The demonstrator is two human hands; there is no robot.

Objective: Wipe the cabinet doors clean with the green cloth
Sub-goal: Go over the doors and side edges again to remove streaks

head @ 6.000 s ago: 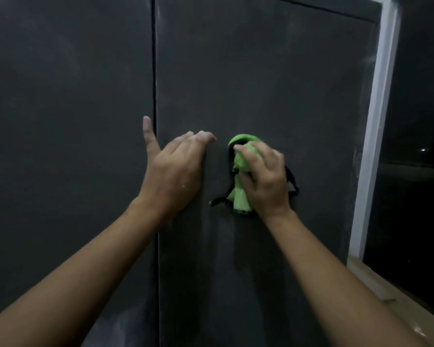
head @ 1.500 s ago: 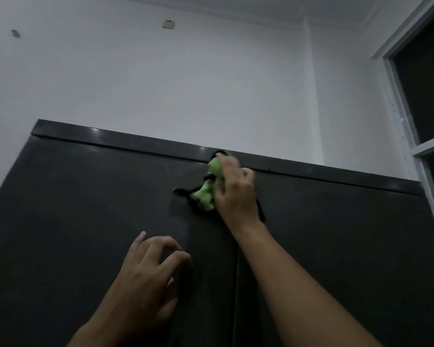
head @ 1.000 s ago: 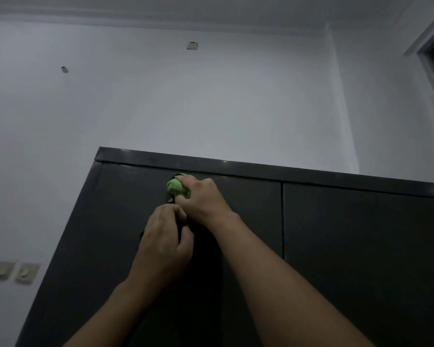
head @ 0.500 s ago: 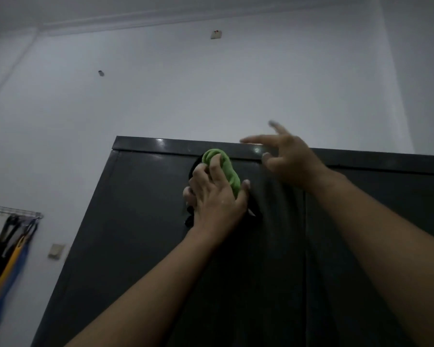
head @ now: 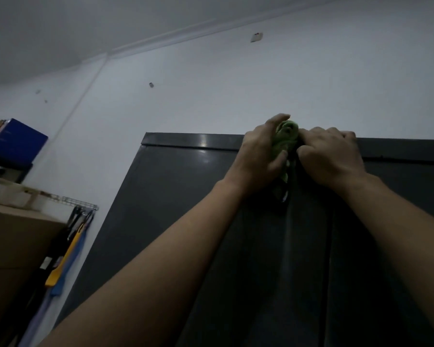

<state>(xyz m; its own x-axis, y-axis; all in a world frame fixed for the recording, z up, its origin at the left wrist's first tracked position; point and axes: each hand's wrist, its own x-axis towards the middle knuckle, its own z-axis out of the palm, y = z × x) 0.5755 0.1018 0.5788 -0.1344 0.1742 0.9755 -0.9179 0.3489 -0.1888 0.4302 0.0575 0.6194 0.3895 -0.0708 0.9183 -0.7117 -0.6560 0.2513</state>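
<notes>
At the top edge of the dark cabinet doors (head: 176,196), the left hand (head: 258,156) and right hand (head: 331,156), all fingers curled round the bunched green cloth (head: 286,136) between them, apparently regather it for wiping.

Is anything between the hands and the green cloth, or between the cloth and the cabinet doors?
Nothing visible. The left hand grips the green cloth, the right hand meets it from the other side, and the cloth is at the top edge of the cabinet doors.
</notes>
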